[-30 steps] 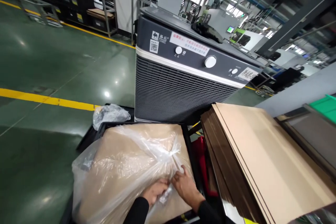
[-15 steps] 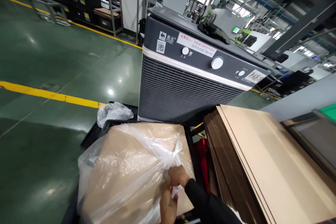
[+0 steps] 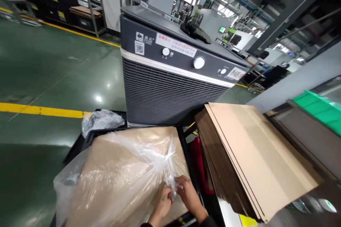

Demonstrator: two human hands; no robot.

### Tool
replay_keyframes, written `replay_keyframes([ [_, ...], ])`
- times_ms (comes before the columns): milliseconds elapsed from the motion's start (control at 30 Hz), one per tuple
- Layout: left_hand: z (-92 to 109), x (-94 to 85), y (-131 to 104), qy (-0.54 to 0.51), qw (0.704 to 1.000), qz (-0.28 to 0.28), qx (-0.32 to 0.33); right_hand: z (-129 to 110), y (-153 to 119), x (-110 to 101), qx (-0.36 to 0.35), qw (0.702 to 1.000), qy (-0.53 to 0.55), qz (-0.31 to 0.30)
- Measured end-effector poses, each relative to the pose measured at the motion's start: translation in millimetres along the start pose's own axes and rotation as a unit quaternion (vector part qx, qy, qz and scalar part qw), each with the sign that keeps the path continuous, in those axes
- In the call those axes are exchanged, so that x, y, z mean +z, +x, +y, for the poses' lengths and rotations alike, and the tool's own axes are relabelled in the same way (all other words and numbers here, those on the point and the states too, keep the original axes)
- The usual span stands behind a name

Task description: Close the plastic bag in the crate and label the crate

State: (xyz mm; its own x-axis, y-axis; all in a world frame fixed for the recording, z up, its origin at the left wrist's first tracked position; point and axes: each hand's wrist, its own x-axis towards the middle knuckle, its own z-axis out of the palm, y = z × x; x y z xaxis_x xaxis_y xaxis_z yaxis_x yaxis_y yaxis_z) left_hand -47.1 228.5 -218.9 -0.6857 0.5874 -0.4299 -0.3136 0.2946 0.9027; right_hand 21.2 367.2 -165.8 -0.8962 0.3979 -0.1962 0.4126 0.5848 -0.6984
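Both hands on the gathered neck of the clear plastic bag [image 3: 125, 170], near the front right corner of the black tray [image 3: 183, 138] carrying it. Left hand [image 3: 162, 204] and right hand [image 3: 189, 197] closed, fingertips pinching the twisted plastic between them; nothing else held. Bag draped over a tan cardboard-coloured load filling the tray, slack film spilling past the left edge. For a clean job, probably best: keep the pinch low on the neck, close to the load, pull slack toward the corner before twisting, avoid tearing thin film on the tray rim. Cannot tell whether a knot or tie exists under the fingers. Stack of cardboard sheets [image 3: 250, 159] just beside the tray's right edge, grey cooler unit [image 3: 170, 78] right behind its far edge, small crumpled bag [image 3: 99, 120] at the far left corner.
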Motion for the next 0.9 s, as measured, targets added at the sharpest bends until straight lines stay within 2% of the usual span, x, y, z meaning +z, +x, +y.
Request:
replay_keyframes([
  [133,1,0.9,-2,0.015,0.999,0.024,0.037,5,8,16,0.027,0.998,0.021,0.059],
  [233,-4,5.7,-9,0.027,0.997,0.054,0.042,3,-6,21,0.044,0.994,0.048,0.083],
  [333,-13,6.7,-17,0.042,0.996,0.057,0.059,-2,-25,22,0.051,0.986,0.139,0.082],
  [467,-17,-7.5,-25,0.067,0.991,0.008,0.114,-12,-31,21,0.044,0.961,0.263,0.080],
  [600,-2,-31.3,-16,0.140,0.978,-0.021,0.151,-9,-22,28,0.093,0.903,0.400,0.126],
  [667,10,-42.0,-2,0.194,0.963,-0.038,0.183,-1,-18,38,0.116,0.881,0.431,0.159],
  [767,24,-53.1,25,0.281,0.917,-0.134,0.250,8,-16,55,0.139,0.858,0.454,0.198],
  [833,28,-57.8,40,0.332,0.884,-0.189,0.268,10,-15,65,0.154,0.871,0.403,0.236],
  [900,31,-62.2,48,0.378,0.863,-0.200,0.267,9,-11,71,0.149,0.903,0.303,0.265],
])
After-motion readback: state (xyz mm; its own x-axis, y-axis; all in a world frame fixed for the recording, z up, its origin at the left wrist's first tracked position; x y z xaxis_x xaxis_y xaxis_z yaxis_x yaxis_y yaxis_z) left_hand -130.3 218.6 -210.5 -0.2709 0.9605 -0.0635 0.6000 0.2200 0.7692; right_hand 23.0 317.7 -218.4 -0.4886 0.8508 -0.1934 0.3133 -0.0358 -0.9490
